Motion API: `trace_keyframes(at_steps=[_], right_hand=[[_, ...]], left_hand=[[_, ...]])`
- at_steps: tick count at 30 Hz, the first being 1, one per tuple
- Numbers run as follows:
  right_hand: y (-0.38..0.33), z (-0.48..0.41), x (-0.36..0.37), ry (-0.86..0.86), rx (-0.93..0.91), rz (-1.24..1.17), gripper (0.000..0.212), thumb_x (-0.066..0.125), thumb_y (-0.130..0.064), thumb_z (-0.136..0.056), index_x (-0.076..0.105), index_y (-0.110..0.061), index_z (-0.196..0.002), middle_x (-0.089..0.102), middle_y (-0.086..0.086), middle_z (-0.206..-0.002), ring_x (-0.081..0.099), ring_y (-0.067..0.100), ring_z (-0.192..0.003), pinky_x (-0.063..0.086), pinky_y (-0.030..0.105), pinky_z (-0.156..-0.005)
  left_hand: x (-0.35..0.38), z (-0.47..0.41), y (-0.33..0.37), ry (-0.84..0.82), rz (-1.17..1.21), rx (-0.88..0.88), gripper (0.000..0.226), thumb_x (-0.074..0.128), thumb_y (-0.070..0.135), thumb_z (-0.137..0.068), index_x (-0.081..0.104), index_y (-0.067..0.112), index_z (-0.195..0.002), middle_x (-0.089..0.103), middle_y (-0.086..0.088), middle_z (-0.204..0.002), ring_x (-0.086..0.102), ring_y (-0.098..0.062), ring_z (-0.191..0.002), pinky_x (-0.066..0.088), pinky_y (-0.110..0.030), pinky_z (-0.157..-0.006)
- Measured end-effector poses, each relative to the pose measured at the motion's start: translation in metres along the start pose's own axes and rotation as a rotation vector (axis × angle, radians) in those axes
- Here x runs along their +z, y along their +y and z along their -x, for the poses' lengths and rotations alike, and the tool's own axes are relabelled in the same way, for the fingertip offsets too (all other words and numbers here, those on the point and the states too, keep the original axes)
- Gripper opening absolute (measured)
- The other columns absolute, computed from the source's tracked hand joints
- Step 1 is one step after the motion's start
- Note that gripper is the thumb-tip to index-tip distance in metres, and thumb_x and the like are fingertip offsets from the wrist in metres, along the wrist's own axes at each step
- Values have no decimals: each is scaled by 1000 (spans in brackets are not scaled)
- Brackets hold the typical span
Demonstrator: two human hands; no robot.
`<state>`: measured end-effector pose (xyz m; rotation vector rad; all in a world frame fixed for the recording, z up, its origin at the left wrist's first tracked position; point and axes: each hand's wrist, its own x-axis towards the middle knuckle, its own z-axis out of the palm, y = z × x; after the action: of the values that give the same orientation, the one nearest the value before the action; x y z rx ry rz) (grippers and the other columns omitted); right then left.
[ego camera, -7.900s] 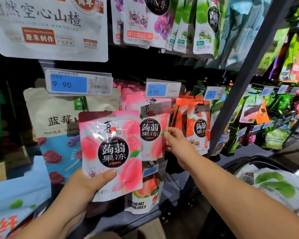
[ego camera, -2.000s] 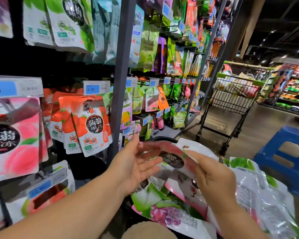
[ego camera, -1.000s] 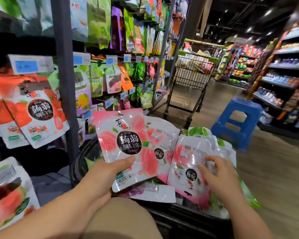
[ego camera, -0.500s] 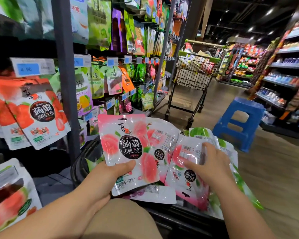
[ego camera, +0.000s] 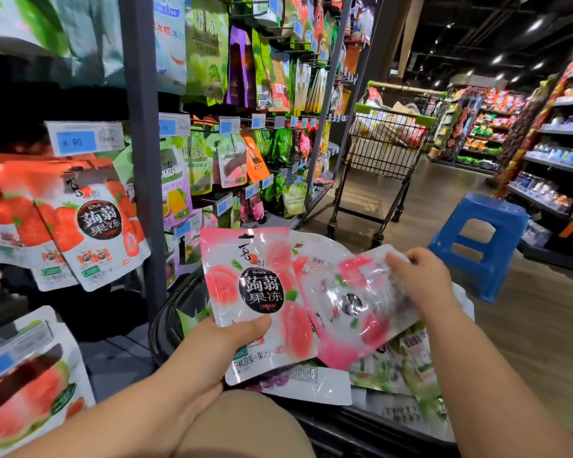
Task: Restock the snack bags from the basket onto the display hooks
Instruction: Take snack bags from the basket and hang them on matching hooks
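My left hand [ego camera: 219,342] grips the bottom of a pink peach jelly bag [ego camera: 258,292], held upright and facing me, with a second bag [ego camera: 308,256] fanned behind it. To the right, my right hand [ego camera: 424,279] pinches the top edge of another pink peach bag [ego camera: 354,309], tilted and blurred, just above the black basket [ego camera: 169,312]. Green and purple snack bags [ego camera: 387,368] lie in the basket below. On the display hooks at left hang red strawberry jelly bags [ego camera: 93,223].
A grey shelf upright [ego camera: 143,160] stands between the hook bays. Price tags [ego camera: 83,138] front the hooks. A wire shopping cart [ego camera: 384,153] and a blue plastic stool [ego camera: 477,239] stand in the aisle on the wooden floor. More shelves line the right side.
My right hand has lifted the peach bag out of the basket and tipped it toward the left hand's bags. The left hand has kept its bags nearly still.
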<state>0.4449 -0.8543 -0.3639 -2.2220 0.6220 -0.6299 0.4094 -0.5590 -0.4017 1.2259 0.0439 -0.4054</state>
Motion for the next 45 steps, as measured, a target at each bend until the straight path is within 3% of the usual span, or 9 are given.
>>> trace_keyframes(at_steps=[9,12,16,21,24,27,33,39,45], right_hand=[[-14,-3,18,24,311,-336,27,66,-27,-91,51,-13,-73,59,34,-92,61,36,-79,56,51,-79],[-22,12,24,2,186,-286,20,70,-24,-90,51,-16,-89,54,13,-82,53,23,-70,45,32,-65],[-25,34,32,-25,-31,-88,33,68,-31,-91,43,-27,-112,48,-3,-101,51,14,-83,37,30,-64],[-14,50,44,70,-372,189,18,68,-43,-88,64,-26,-92,38,-2,-109,35,18,-110,31,33,-91],[-6,53,39,-70,-571,212,40,53,-68,-85,68,-32,-95,46,-13,-109,37,7,-110,30,32,-95],[0,50,31,-346,-644,350,94,33,-99,-61,53,-41,-132,34,-26,-130,28,1,-128,26,35,-112],[-7,48,18,-566,-605,513,129,64,-91,-44,16,-44,-154,13,-28,-152,11,3,-143,13,37,-121],[-13,47,19,-542,-619,642,128,61,-91,-51,9,-40,-157,10,-16,-163,12,11,-149,16,37,-121],[-16,56,25,-362,-623,566,91,56,-75,-79,28,-32,-154,31,-11,-141,41,13,-126,39,28,-104]], left_hand=[[-3,-1,-2,77,5,103,6,71,4,-83,72,4,-89,75,-7,-72,72,-16,-60,53,-23,-48],[-4,-1,-3,71,2,85,7,72,2,-83,72,2,-89,76,-11,-74,73,-19,-61,54,-24,-48],[-5,-5,-3,22,-27,33,22,88,11,-64,79,7,-84,76,-18,-92,74,-32,-83,60,-43,-78],[-5,-7,-4,15,-18,-1,6,79,7,-74,80,10,-80,76,-17,-94,73,-36,-90,53,-51,-93],[-6,-10,-7,42,-22,4,10,76,3,-79,77,6,-89,76,-16,-91,74,-32,-84,56,-46,-88],[-7,-11,-8,51,-13,-10,14,76,5,-80,76,5,-94,76,-17,-94,72,-36,-91,53,-51,-94],[-8,-14,-10,103,38,30,21,80,8,-77,76,5,-98,77,-13,-94,70,-34,-99,48,-52,-101],[-14,-10,-11,180,123,124,48,89,25,-64,72,10,-107,76,-7,-104,68,-30,-107,44,-51,-106],[-19,-6,-5,178,244,89,26,71,15,-84,71,6,-108,76,-12,-99,70,-34,-97,54,-46,-90]])
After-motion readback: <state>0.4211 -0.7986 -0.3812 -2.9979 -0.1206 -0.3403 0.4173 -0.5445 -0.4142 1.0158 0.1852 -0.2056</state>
